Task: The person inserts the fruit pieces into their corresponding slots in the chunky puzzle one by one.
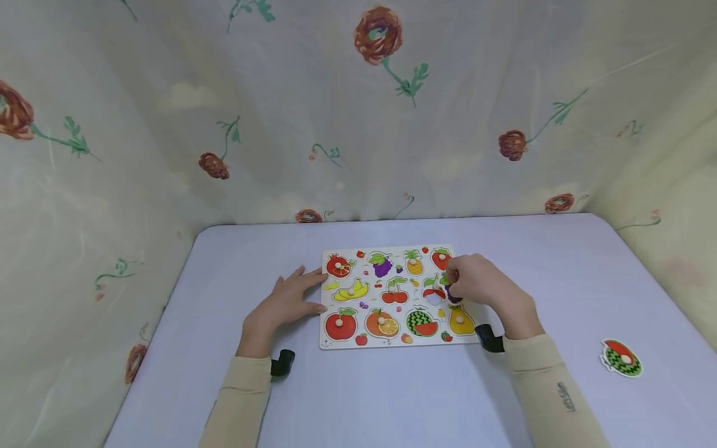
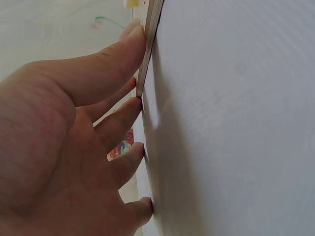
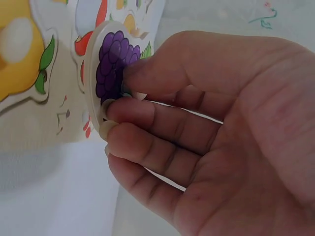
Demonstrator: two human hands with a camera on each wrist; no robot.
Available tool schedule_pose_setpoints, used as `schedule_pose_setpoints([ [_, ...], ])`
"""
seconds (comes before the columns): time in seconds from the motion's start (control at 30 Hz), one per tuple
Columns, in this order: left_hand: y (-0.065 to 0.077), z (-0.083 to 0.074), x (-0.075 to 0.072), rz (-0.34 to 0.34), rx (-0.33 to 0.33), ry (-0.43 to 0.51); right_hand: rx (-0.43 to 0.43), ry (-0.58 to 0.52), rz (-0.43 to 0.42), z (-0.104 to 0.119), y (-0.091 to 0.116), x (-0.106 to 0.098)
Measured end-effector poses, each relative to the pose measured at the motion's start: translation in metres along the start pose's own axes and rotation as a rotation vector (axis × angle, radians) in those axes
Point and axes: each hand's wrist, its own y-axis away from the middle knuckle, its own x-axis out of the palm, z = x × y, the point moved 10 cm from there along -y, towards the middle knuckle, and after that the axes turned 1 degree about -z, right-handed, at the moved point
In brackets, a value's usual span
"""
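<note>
A white fruit puzzle board [image 1: 348, 345] lies on the table, with knobbed fruit pictures such as cherries [image 1: 394, 294], bananas [image 1: 351, 290] and a pear [image 1: 461, 322]. At its left edge, my left hand [image 1: 282, 303] has its fingers spread; thumb and fingertips touch the board's side, the other fingers reach down to the tabletop. My right hand [image 1: 483, 285] pinches a purple grape puzzle piece [image 3: 112, 64] between thumb and fingers, tilted up on edge over the board's right side. The fingertips hide part of the piece and its knob.
A watermelon puzzle piece [image 1: 623, 359] with a white knob lies on the white tabletop [image 1: 381, 398] at the right, apart from the board. Behind the table hangs a flowered curtain [image 1: 358, 124]. Black wrist mounts [image 1: 490, 339] jut inward from both sleeves.
</note>
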Motion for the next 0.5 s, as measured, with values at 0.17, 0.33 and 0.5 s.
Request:
schedule_pose_setpoints([
  [0.17, -0.002, 0.0, -0.001, -0.001, 0.002, -0.001, -0.019, 0.003, -0.011, 0.007, -0.004, 0.0],
  [0.33, -0.002, 0.0, -0.001, 0.003, -0.003, -0.009, -0.035, 0.004, -0.016, 0.014, -0.009, 0.004],
  [0.5, -0.001, 0.002, 0.0, 0.002, -0.015, -0.004, -0.062, -0.008, -0.034, 0.024, -0.015, 0.007],
])
